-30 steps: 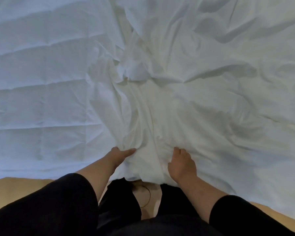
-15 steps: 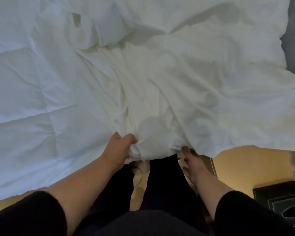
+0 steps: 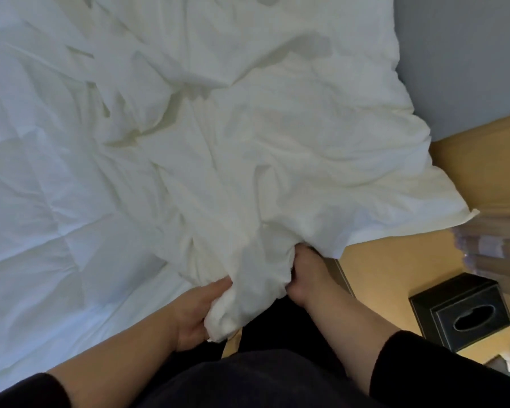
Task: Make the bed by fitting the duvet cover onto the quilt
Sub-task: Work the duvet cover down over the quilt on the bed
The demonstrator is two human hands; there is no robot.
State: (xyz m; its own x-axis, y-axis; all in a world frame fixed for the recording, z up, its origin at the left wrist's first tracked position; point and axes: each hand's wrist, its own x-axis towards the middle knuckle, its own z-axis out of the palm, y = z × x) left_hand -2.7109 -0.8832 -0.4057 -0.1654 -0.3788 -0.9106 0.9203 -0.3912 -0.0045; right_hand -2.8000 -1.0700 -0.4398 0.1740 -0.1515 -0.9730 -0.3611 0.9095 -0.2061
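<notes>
Duvet cover (image 3: 248, 178) newly bunched between hands (image 3: 198, 313).

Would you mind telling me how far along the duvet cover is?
Done: the quilt lies spread flat on the bed. In hand: the left hand and right hand both grip the bunched edge of the duvet cover. Left: the quilted part on the left is bare, and the cover is rumpled.

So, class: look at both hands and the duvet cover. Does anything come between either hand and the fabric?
Nothing visible does. The left hand grips a bunched fold of the duvet cover directly, and the right hand holds the gathered fabric beside it. The tissue box sits off to the side, clear of both.
</notes>
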